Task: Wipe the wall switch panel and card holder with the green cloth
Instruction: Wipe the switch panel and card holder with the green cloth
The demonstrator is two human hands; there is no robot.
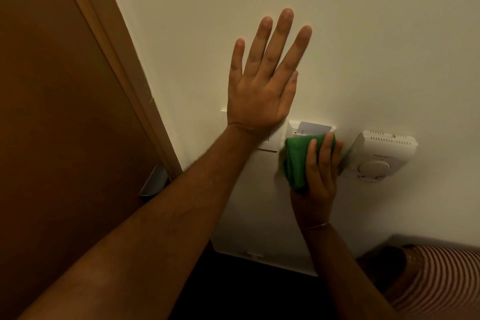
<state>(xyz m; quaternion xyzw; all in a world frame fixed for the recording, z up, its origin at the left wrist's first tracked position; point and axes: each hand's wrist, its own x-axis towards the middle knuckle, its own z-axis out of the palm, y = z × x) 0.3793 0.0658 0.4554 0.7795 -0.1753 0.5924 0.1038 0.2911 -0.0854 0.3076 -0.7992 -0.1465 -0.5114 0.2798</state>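
Note:
My left hand lies flat on the cream wall with its fingers spread, and its heel and wrist cover most of the white switch panel. Only the panel's lower right corner shows below the wrist. To its right is the white card holder with a pale card standing in its slot. My right hand grips the bunched green cloth and presses it against the front of the card holder, just under the card.
A white thermostat with a round dial is fixed to the wall right of the card holder, close to my right fingers. A brown door with a metal handle fills the left. A striped sleeve shows at the lower right.

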